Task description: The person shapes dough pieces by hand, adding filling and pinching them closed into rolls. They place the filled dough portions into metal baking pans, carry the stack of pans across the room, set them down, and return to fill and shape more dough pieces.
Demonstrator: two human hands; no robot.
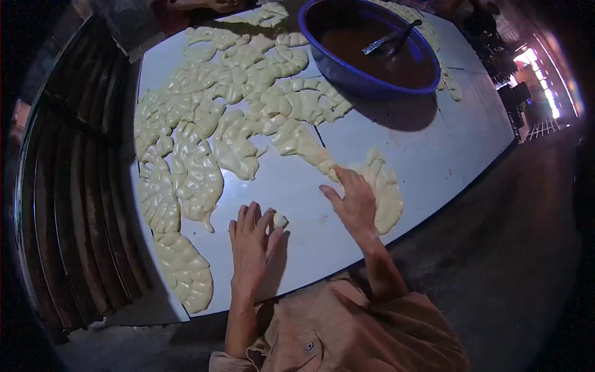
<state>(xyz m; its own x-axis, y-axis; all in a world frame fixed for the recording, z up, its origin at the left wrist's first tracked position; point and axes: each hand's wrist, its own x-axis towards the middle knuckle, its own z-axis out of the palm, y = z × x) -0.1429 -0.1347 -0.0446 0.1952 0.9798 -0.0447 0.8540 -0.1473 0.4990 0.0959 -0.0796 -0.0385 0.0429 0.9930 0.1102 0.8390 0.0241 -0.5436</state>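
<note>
Pale yellow, glossy dough [242, 68] lies flattened over much of the white table [248, 198], its surface marked with dents. My left hand [249, 242] rests palm down near the table's front edge, fingers stretched out. Beside its index finger sits a small whitish lump of dough [280, 221]; whether the finger touches it I cannot tell. My right hand [356, 201], thumb spread apart, has its fingertips on the end of a narrow dough strip [307, 146]. Just right of that hand lies a separate dough patch [387, 195].
A large blue basin [378, 90] of brown liquid stands at the far side, with a dark-handled utensil [392, 38] in it. Dark slatted racks [80, 204] line the left. Another person's hand [217, 5] shows at the far edge. Bright light enters at right.
</note>
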